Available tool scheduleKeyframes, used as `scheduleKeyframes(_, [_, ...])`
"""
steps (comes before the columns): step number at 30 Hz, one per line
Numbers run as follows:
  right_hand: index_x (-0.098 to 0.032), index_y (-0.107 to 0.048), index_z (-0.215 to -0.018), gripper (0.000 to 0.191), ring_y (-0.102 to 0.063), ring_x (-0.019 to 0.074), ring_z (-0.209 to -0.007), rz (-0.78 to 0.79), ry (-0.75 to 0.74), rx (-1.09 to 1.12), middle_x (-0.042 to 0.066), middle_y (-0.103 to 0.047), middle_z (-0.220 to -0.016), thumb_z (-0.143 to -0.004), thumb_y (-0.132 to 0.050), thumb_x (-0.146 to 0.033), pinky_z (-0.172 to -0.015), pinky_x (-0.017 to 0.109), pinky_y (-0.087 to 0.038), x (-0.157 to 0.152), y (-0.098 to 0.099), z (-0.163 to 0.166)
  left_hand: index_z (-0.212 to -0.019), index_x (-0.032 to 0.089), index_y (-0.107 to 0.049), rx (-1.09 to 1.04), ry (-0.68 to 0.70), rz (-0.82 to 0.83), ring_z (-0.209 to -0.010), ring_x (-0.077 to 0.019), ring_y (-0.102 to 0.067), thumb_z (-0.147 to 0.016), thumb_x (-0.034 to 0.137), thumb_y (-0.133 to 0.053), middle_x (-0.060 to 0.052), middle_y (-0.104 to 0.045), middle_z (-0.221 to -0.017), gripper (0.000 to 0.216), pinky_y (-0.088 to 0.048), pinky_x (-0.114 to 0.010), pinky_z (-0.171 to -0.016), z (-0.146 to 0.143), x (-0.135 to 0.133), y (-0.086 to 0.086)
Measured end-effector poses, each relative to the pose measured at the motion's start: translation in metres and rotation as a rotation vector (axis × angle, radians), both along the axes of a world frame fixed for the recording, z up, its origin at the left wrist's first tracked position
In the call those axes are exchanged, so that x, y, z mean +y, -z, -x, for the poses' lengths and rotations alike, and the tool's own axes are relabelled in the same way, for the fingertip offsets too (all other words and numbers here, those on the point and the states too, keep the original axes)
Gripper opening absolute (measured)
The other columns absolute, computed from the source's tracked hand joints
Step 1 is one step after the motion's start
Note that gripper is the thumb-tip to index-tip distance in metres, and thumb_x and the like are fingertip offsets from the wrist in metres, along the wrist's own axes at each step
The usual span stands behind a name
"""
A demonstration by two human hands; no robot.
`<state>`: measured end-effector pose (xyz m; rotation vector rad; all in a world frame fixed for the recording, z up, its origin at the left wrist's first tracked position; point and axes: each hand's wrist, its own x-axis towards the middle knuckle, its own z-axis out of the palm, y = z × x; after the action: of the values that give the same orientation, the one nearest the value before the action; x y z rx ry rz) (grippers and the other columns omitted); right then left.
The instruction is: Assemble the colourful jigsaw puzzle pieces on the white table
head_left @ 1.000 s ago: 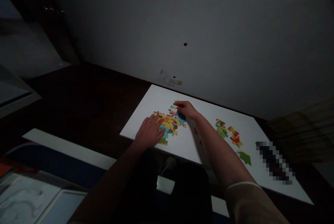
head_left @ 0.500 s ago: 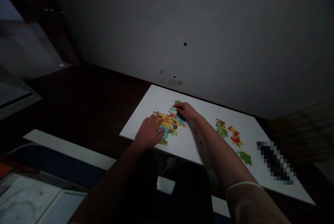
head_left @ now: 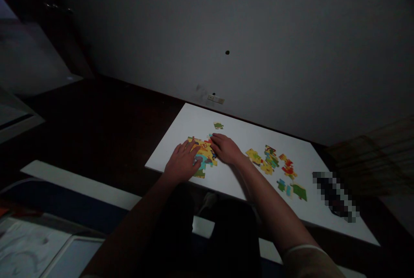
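Observation:
A white board (head_left: pixel 181 133) lies on a dark floor and carries a colourful jigsaw. Its joined patch (head_left: pixel 204 156) sits near the board's front left. My left hand (head_left: pixel 181 162) lies flat on that patch with fingers stretched out. My right hand (head_left: pixel 226 150) rests palm down on the patch's right side, fingers fairly flat, covering part of it. A single green piece (head_left: pixel 218 125) lies alone just beyond the hands. Several loose pieces (head_left: pixel 274 165) are scattered to the right of my right forearm.
A grey wall (head_left: pixel 258 53) rises right behind the board. A dark blurred-out object (head_left: pixel 334 196) lies on the board's right end. Pale panels and a white strip (head_left: pixel 77 183) lie on the floor at lower left. Woven matting (head_left: pixel 371 157) shows at far right.
My right hand has drawn back and down from the far edge of the patch onto its right side, uncovering the lone green piece. More loose pieces show beside my forearm. The left hand stays put.

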<state>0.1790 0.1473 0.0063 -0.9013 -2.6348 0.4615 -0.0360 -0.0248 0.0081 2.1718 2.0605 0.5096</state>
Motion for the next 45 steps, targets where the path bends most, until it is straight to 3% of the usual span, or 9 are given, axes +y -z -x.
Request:
scheduleKeyframes(4, [-0.011, -0.048, -0.172, 0.073, -0.027, 0.0394, -0.171, -0.001, 0.073, -0.119, 0.019, -0.035, -0.182, -0.113, -0.047, -0.055, -0.139, 0.056, -0.023, -0.027, 0.020, 0.004, -0.162, 0.022, -0.059, 0.032, -0.002, 0.013, -0.167, -0.0376, -0.037, -0.111, 0.044, -0.051, -0.013, -0.040, -0.181, 0.056, -0.033, -0.061, -0.135, -0.001, 0.000, -0.004])
scheduleKeyframes(11, [-0.011, -0.037, -0.176, 0.074, -0.021, 0.0350, -0.174, -0.056, 0.130, -0.239, 0.018, -0.027, -0.185, -0.118, -0.035, -0.056, -0.139, 0.057, -0.020, -0.038, 0.012, 0.011, -0.165, 0.023, -0.056, 0.051, -0.002, 0.059, -0.168, -0.0377, -0.036, -0.113, 0.045, -0.049, -0.010, -0.037, -0.183, 0.057, -0.031, -0.061, -0.136, 0.001, 0.002, -0.004])
scheduleKeyframes(15, [-0.010, -0.051, -0.166, 0.063, -0.039, 0.0362, -0.165, -0.173, 0.158, -0.242, 0.021, -0.046, -0.176, -0.118, -0.042, -0.049, -0.136, 0.058, -0.024, -0.052, -0.006, 0.015, -0.166, 0.023, -0.055, 0.062, 0.001, 0.070, -0.168, -0.0383, -0.035, -0.114, 0.047, -0.047, -0.010, -0.038, -0.182, 0.058, -0.030, -0.061, -0.137, 0.003, 0.004, -0.004])
scheduleKeyframes(19, [-0.017, -0.072, -0.137, 0.034, -0.061, 0.0321, -0.139, -0.286, 0.135, -0.136, 0.016, -0.073, -0.147, -0.116, -0.052, -0.034, -0.127, 0.052, -0.036, -0.083, -0.015, 0.009, -0.166, 0.021, -0.056, 0.079, 0.010, 0.061, -0.167, -0.0393, -0.036, -0.114, 0.049, -0.045, -0.012, -0.039, -0.182, 0.060, -0.033, -0.061, -0.136, 0.005, 0.006, -0.003])
scheduleKeyframes(26, [-0.022, -0.077, -0.121, 0.022, -0.067, 0.0300, -0.119, -0.267, 0.294, 0.087, 0.008, -0.081, -0.122, -0.105, -0.061, -0.022, -0.110, 0.046, -0.047, -0.134, -0.001, -0.061, -0.166, 0.024, -0.056, 0.085, 0.015, 0.030, -0.167, -0.0383, -0.038, -0.114, 0.052, -0.044, -0.010, -0.039, -0.182, 0.060, -0.033, -0.058, -0.136, 0.009, 0.009, 0.006])
scheduleKeyframes(30, [-0.020, -0.078, -0.119, 0.028, -0.066, 0.0325, -0.116, -0.272, 0.639, 0.126, 0.012, -0.080, -0.120, -0.107, -0.053, -0.023, -0.106, 0.046, -0.048, -0.107, -0.003, -0.129, -0.166, 0.023, -0.056, 0.101, 0.018, 0.036, -0.166, -0.0397, -0.038, -0.114, 0.052, -0.043, -0.011, -0.038, -0.183, 0.061, -0.034, -0.060, -0.135, 0.011, 0.012, 0.008])
scheduleKeyframes(34, [-0.009, -0.071, -0.141, 0.045, -0.060, 0.0389, -0.132, -0.220, 0.956, -0.028, 0.023, -0.072, -0.140, -0.108, -0.052, -0.032, -0.118, 0.051, -0.042, -0.057, -0.007, -0.187, -0.167, 0.022, -0.055, 0.107, 0.022, 0.041, -0.166, -0.0409, -0.038, -0.114, 0.053, -0.042, -0.011, -0.038, -0.183, 0.063, -0.034, -0.061, -0.134, 0.012, 0.013, 0.009])
scheduleKeyframes(39, [-0.005, -0.071, -0.139, 0.066, -0.056, 0.0468, -0.137, -0.077, 1.043, -0.251, 0.031, -0.065, -0.147, -0.103, -0.061, -0.060, -0.114, 0.055, -0.044, -0.023, 0.004, -0.214, -0.166, 0.020, -0.056, 0.086, 0.028, 0.042, -0.166, -0.0408, -0.038, -0.114, 0.053, -0.042, -0.012, -0.037, -0.183, 0.063, -0.034, -0.061, -0.134, 0.012, 0.012, 0.008])
scheduleKeyframes(45, [-0.012, -0.075, -0.133, 0.059, -0.064, 0.0424, -0.125, -0.069, 1.089, -0.115, 0.026, -0.073, -0.135, -0.093, -0.073, -0.056, -0.104, 0.049, -0.050, -0.013, 0.014, -0.224, -0.166, 0.020, -0.055, 0.075, 0.032, 0.052, -0.166, -0.0398, -0.037, -0.114, 0.054, -0.042, -0.012, -0.039, -0.182, 0.064, -0.033, -0.060, -0.135, 0.012, 0.011, 0.006])
